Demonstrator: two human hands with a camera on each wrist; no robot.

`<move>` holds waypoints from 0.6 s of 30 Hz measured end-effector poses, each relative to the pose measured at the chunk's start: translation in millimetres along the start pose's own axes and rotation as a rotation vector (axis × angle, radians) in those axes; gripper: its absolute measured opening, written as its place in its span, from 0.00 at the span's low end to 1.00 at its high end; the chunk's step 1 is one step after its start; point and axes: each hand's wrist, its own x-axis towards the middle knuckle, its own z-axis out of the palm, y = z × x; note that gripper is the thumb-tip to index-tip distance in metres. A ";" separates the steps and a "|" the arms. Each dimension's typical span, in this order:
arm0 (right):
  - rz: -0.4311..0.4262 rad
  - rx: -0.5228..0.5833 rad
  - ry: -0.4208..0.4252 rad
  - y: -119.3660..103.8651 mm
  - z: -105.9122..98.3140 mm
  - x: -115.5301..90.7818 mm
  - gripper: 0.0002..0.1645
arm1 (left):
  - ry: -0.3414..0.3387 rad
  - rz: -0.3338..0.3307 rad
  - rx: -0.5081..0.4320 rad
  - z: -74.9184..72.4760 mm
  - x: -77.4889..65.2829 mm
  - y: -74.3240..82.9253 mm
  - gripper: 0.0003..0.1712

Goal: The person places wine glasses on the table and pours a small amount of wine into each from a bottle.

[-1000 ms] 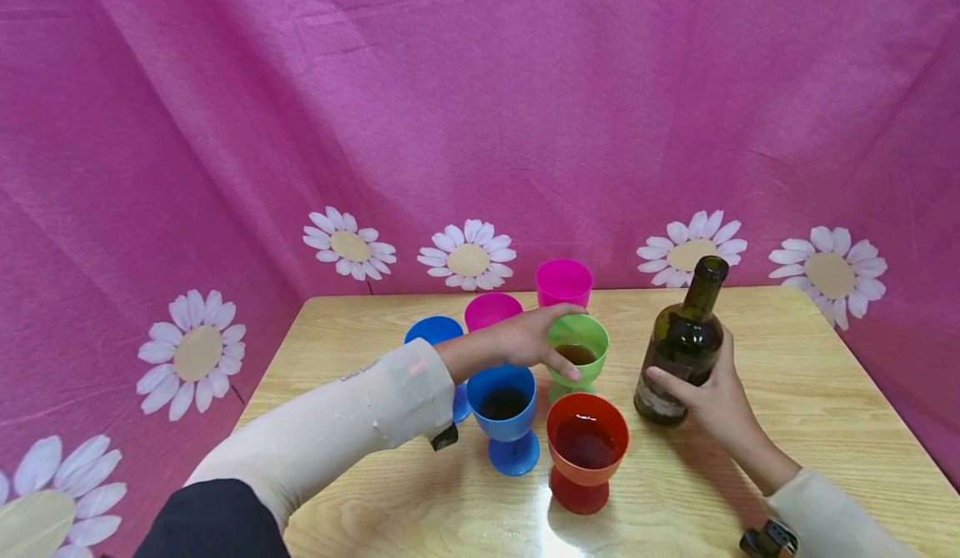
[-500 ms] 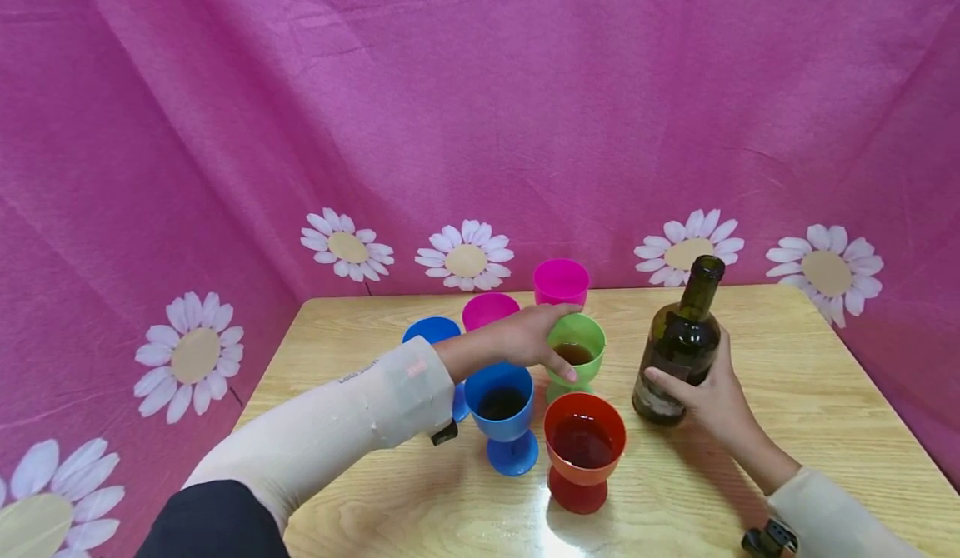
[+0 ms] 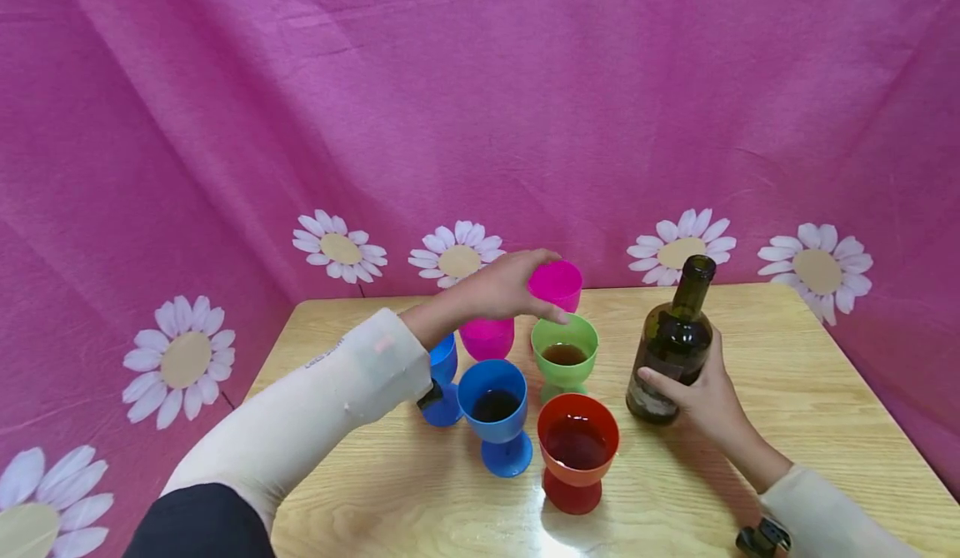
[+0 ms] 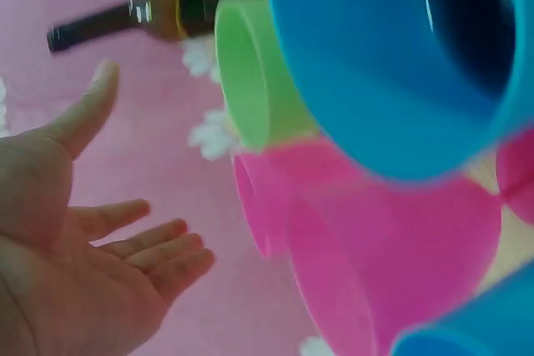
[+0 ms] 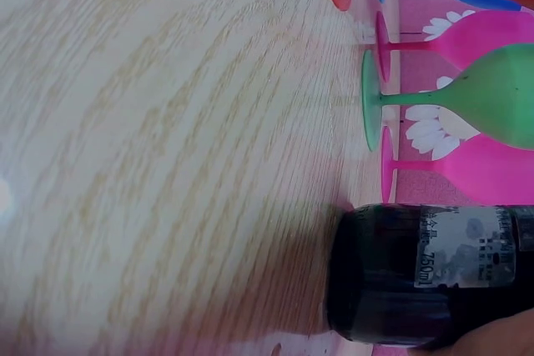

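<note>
My left hand [image 3: 504, 287] is raised over the goblets, its fingers spread and nothing between them. In the left wrist view its palm [image 4: 83, 281] shows apart from every rim. Nearest to it in the head view are a pink goblet [image 3: 558, 287] at the back and a green goblet [image 3: 564, 366] with brown liquid inside. My right hand [image 3: 705, 391] grips a dark green wine bottle [image 3: 667, 358] round its body. The bottle is upright and uncapped, its base at the tabletop in the right wrist view, where a 750ml label [image 5: 467, 248] shows.
In front stand a blue goblet [image 3: 495, 425] and a red goblet [image 3: 577, 458], both holding dark liquid. Another blue goblet [image 3: 444, 366] and a second pink one [image 3: 487, 341] are partly behind my left arm. A pink cloth [image 3: 600, 108] with daisies hangs behind the wooden table [image 3: 390, 491].
My left hand has lifted away from the green goblet and moved up and back, toward the rear pink goblet. The right hand keeps its grip on the wine bottle, which has stayed in place.
</note>
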 end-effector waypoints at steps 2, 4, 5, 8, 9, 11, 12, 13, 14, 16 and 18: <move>0.006 0.008 -0.003 -0.5 0.1 0.2 0.65 | 0.037 0.002 -0.031 -4.4 5.9 -8.2 0.55; 0.009 0.018 -0.005 -0.8 -0.1 0.7 0.66 | 0.053 0.004 -0.062 -4.9 13.2 -17.6 0.55; 0.008 0.024 -0.005 -0.8 -0.3 1.0 0.66 | 0.053 0.004 -0.079 -4.2 16.9 -22.4 0.55; 0.005 0.026 -0.002 0.2 0.0 1.4 0.66 | 0.040 0.008 -0.125 -0.3 27.8 -35.4 0.56; 0.004 0.022 0.000 0.4 0.3 1.2 0.66 | 0.033 0.012 -0.140 0.7 30.9 -38.9 0.56; -0.001 0.013 0.004 1.0 1.1 0.8 0.65 | 0.013 0.014 -0.168 2.3 36.6 -44.6 0.57; -0.004 0.008 0.006 1.1 1.5 0.6 0.65 | 0.000 0.011 -0.178 3.0 39.2 -47.0 0.57; -0.005 0.004 0.006 1.1 1.7 0.2 0.64 | -0.014 0.007 -0.184 3.7 41.8 -49.1 0.58; -0.006 -0.001 0.008 1.0 1.9 -0.1 0.64 | -0.028 0.002 -0.185 4.3 44.2 -51.0 0.58; -0.011 -0.001 0.010 0.8 1.9 -0.5 0.64 | -0.054 -0.007 -0.172 5.3 48.4 -54.1 0.59; -0.014 0.000 0.011 0.5 1.9 -0.4 0.64 | -0.078 -0.015 -0.151 6.4 52.0 -56.7 0.60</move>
